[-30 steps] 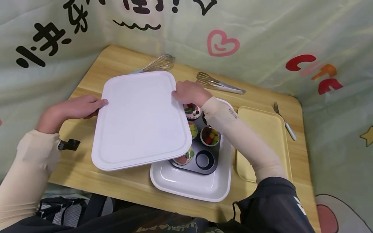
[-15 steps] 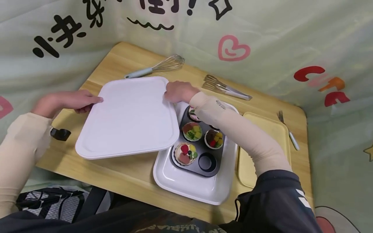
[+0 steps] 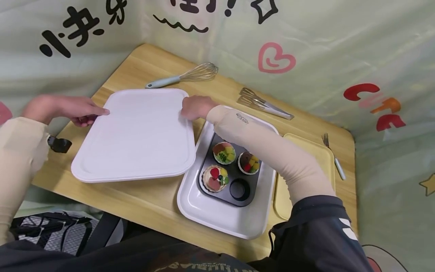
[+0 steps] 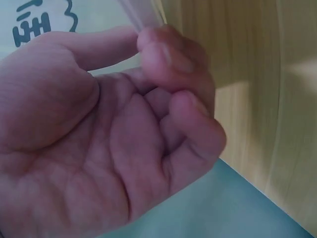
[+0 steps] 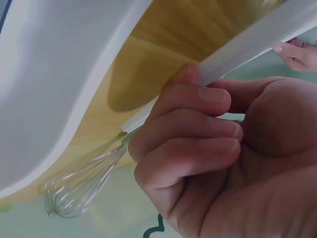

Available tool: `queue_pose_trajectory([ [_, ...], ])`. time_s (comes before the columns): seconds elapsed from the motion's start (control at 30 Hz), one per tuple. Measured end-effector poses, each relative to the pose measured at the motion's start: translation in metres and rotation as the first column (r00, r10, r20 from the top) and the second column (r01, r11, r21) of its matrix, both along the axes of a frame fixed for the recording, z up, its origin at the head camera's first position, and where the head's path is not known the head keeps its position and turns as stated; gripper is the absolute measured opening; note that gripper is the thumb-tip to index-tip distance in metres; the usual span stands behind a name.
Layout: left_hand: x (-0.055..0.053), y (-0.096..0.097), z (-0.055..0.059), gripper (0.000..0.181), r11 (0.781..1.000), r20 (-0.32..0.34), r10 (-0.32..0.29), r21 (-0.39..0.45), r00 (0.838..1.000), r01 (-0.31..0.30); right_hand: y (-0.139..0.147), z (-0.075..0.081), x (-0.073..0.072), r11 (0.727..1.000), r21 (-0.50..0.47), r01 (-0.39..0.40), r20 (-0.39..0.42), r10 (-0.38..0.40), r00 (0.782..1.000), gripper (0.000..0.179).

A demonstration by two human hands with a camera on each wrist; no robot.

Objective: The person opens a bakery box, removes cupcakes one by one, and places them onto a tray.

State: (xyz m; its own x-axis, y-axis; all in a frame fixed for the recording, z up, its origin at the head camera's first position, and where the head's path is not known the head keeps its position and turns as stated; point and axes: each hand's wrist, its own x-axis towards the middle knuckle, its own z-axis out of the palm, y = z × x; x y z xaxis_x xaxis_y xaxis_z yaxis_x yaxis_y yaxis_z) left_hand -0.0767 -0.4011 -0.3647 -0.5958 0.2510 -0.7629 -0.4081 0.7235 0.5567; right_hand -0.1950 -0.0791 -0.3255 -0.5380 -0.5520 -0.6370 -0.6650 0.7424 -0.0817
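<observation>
A flat white rectangular lid [image 3: 139, 138] with rounded corners is held tilted over the left part of the table. My left hand [image 3: 75, 109] pinches its left edge between thumb and fingers; the left wrist view shows this hand [image 4: 114, 119] with the lower fingers curled. On the opposite edge my right hand [image 3: 197, 107] grips the lid, fingers curled at the rim. Right of the lid stands a deep white tray [image 3: 217, 223] holding a dark muffin tin [image 3: 221, 198]. Several fruit-topped cupcakes [image 3: 215, 179] sit in its cups, and one visible cup is bare. My right forearm hides the tin's far end.
A whisk [image 3: 183, 75] lies behind the lid, and metal tongs [image 3: 265, 104] lie near the back edge. To the right are a yellow tray [image 3: 312, 151], partly under my right forearm, and a fork [image 3: 333, 156]. A patterned curtain [image 3: 316, 49] borders the table.
Both hands have carried the lid to the left and away from the white tray. More of the muffin tin and its cupcakes shows, and the whisk's handle has come into sight.
</observation>
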Motion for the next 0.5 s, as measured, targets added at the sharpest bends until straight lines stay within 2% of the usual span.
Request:
queue_pose_trajectory([
  [0.2,0.000,-0.008,-0.004,0.050,1.000,0.023,0.000,0.002,1.000,0.000,-0.010,-0.007,0.005,1.000,0.023,0.000,0.055,-0.001,0.999,0.024],
  [0.37,0.002,-0.014,-0.008,0.049,1.000,0.023,-0.007,0.008,1.000,0.007,-0.017,-0.015,0.005,1.000,0.003,0.016,0.118,-0.016,0.993,0.033],
  [0.43,0.002,-0.016,-0.009,0.050,1.000,0.026,-0.006,0.006,1.000,0.006,-0.020,-0.017,0.004,0.999,-0.005,0.040,0.181,-0.038,0.983,0.035],
  [0.5,0.000,-0.015,-0.012,0.050,1.000,0.032,-0.011,0.008,0.999,0.011,-0.019,-0.019,0.003,0.994,0.011,0.104,0.257,-0.104,0.961,0.034],
])
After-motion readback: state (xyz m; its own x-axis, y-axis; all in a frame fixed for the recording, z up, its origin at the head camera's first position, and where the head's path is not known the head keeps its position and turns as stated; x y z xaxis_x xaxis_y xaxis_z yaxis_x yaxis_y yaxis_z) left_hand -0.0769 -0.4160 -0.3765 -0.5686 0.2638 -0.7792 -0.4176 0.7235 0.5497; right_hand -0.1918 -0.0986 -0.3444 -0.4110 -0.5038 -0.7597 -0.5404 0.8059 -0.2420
